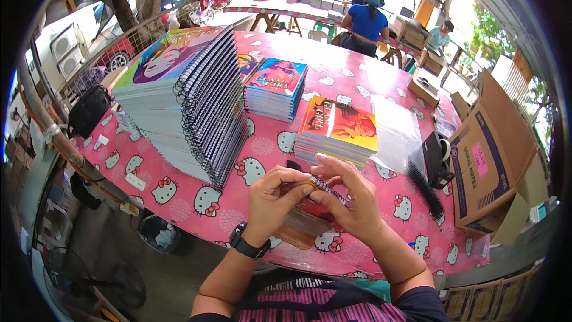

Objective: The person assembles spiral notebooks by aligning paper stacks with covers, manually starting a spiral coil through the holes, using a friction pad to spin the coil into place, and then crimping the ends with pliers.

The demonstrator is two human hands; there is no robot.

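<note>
Both my hands are closed on a small spiral notebook (329,189) at the near side of the table. My left hand (279,198), with a black watch on its wrist, pinches the notebook's coil near one end. My right hand (356,201) grips the same coil further along, thumb and fingers on either side. Much of the notebook is hidden by my hands. Just beyond them rests a stack of notebooks with orange-red covers (339,125). Below my hands, a flat brown piece (295,235) lies on the table; I cannot tell what it is.
A tall stack of large spiral notebooks (208,107) stands at left, with a smaller blue-edged stack (275,89) beside it. On the right are clear plastic sheets (396,131), black coils (426,191), a black tape dispenser (438,158) and an open carton (485,161). People work farther back.
</note>
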